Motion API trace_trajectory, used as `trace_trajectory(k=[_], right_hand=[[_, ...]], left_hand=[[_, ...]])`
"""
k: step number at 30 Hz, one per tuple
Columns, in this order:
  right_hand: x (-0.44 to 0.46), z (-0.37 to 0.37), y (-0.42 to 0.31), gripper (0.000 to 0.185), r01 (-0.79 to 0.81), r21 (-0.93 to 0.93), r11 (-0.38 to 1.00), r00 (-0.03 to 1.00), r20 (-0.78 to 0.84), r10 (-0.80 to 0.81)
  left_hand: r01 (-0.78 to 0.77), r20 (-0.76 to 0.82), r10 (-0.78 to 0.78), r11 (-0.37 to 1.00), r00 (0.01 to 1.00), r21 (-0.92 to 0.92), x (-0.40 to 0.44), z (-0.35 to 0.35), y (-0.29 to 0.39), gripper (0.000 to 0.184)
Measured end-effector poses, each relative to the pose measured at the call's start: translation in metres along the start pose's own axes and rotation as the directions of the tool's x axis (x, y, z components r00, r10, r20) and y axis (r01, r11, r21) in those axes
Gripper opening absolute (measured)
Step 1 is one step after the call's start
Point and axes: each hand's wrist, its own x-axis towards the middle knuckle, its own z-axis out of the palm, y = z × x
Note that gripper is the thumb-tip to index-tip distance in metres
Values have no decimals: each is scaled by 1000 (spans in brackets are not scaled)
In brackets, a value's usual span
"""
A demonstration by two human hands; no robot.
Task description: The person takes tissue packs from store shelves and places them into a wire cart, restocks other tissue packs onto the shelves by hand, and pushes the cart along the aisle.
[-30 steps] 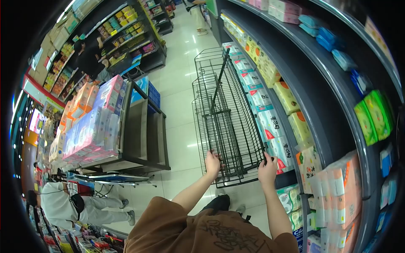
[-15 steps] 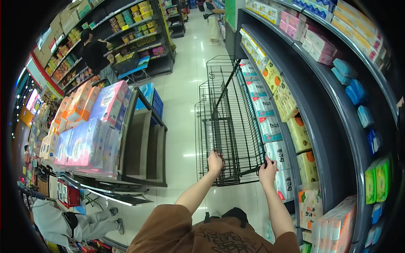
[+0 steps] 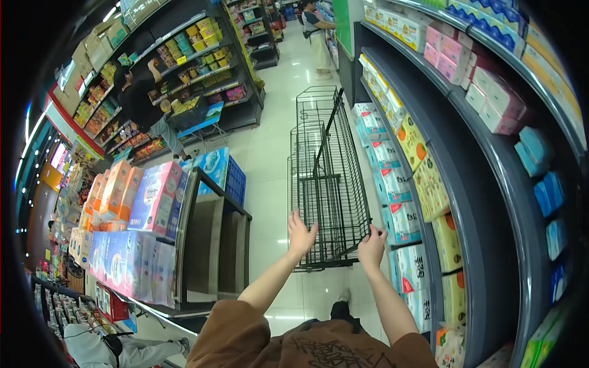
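Observation:
In front of me stands a black wire rack [image 3: 328,202] with stepped mesh sides and a slanted dark bar inside. My left hand [image 3: 302,236] is over its near left part, with fingers spread and thumb apart; whether it touches the wire is unclear. At the rack's near right corner, my right hand [image 3: 372,246] has its fingers curled around the frame. White and teal tissue packs [image 3: 405,221] line the low shelf level just right of that hand.
Grey shelving [image 3: 485,202] runs along the right, carrying tissue packs. To the left is a display stand [image 3: 205,245] with stacked paper packs [image 3: 123,264] and a blue crate [image 3: 235,183]. People stand at left [image 3: 138,101], lower left [image 3: 104,346] and far ahead [image 3: 316,37].
My left hand has loosened from the wire and spread its fingers. The rack now stands with a wider gap to the right shelf. The person at left has raised an arm.

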Motion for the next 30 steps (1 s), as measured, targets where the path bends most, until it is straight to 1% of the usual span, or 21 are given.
trace_trajectory(k=[1,2,3,5,7,8,9,11,12,16,20,21,23,26,27,30], right_hand=[[15,10,-9,37,-14,20,1000,1000,0,14],[28,15,-20,37,-37,38,999,999,37,36],[44,25,-28,36,-7,38,999,1000,14,6],[68,48,-36,36,51,22,998,999,-17,-51],[100,67,-45,36,55,43,998,998,-4,-55],[116,76,-53,36,44,41,998,999,-1,-44],[134,85,-60,36,31,40,999,1000,1,-31],[169,103,-72,36,53,45,998,999,-12,-53],[187,112,-78,36,61,39,997,998,-18,-61],[264,154,-107,36,60,16,998,998,-33,-60],[330,207,-149,38,74,4,997,997,-19,-74],[338,222,-160,39,64,0,998,998,-6,-64],[365,252,-184,41,43,6,999,999,19,-43],[404,296,-221,43,27,-1,1000,1000,0,-27],[418,307,-232,43,17,1,1000,1000,-3,-17],[456,344,-266,44,-9,9,1000,1000,-15,9]], left_hand=[[-117,39,115,991,993,59,4,-7,15,68],[-232,88,222,966,971,115,2,-11,23,68],[-308,235,296,951,926,15,1,-13,31,63],[-465,380,365,859,850,216,3,-27,79,52],[-472,454,342,856,822,209,52,-10,65,45],[-439,321,392,894,862,86,69,4,55,44],[-413,420,340,906,841,93,90,5,58,43],[-364,610,223,924,761,116,139,-3,67,42],[-395,545,329,919,771,4,160,4,59,40],[-367,613,257,928,747,58,251,29,40,43],[-395,578,242,906,779,153,341,33,17,46],[-363,569,210,916,795,168,362,27,13,47],[-369,550,185,897,814,244,406,28,-4,51],[-403,524,215,873,824,276,474,25,-30,55],[-435,518,247,856,819,279,498,25,-37,63],[-424,523,219,849,824,314,558,23,-52,65]])
